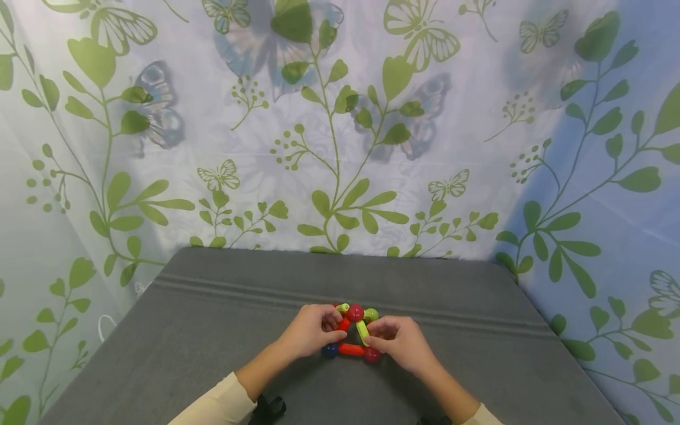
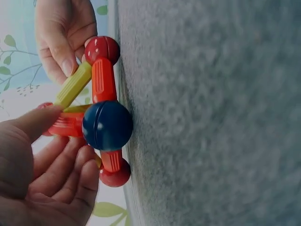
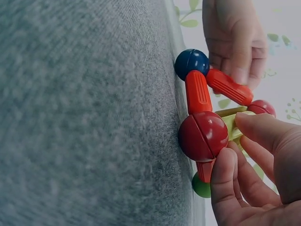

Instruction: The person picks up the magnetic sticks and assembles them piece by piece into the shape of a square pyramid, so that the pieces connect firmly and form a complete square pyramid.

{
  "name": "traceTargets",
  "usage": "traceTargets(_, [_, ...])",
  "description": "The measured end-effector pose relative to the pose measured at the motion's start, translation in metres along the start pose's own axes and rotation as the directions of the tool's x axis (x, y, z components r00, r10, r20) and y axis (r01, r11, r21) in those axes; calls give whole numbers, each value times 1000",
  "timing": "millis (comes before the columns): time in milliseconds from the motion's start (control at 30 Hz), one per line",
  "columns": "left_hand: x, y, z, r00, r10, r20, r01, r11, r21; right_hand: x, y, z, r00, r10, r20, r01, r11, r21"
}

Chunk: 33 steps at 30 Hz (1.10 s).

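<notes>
A structure of toy balls and rods stands on the grey surface. Its front has a blue ball (image 1: 330,350), a red rod (image 1: 352,350) and a red ball (image 1: 372,355); two slanting rods meet at an upper red ball (image 1: 355,313). My left hand (image 1: 310,330) pinches the slanting red rod (image 2: 66,124) above the blue ball. On the other side, my right hand (image 1: 404,345) pinches the slanting yellow-green rod (image 1: 363,333), its thumb on that rod in the right wrist view. Behind sits a green ball (image 1: 370,314). Fingers hide parts of the back.
The grey padded surface (image 1: 212,330) extends around both hands. A white curtain (image 1: 340,147) with green leaves and butterflies hangs behind it and along both sides. Near the left sleeve lies a black object (image 1: 268,408), cut off by the frame's bottom edge.
</notes>
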<state>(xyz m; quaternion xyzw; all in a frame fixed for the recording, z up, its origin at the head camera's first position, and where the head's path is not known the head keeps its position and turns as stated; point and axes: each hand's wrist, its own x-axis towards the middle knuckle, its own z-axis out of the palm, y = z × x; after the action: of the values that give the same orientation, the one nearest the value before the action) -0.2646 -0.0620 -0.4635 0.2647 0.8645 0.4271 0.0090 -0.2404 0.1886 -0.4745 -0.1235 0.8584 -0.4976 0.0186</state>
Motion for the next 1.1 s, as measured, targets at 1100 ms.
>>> traceTargets(1100, [4,-7,-4,996,7,93,-10,999,36,-4,3,-3,999,1,39,1,999,-39])
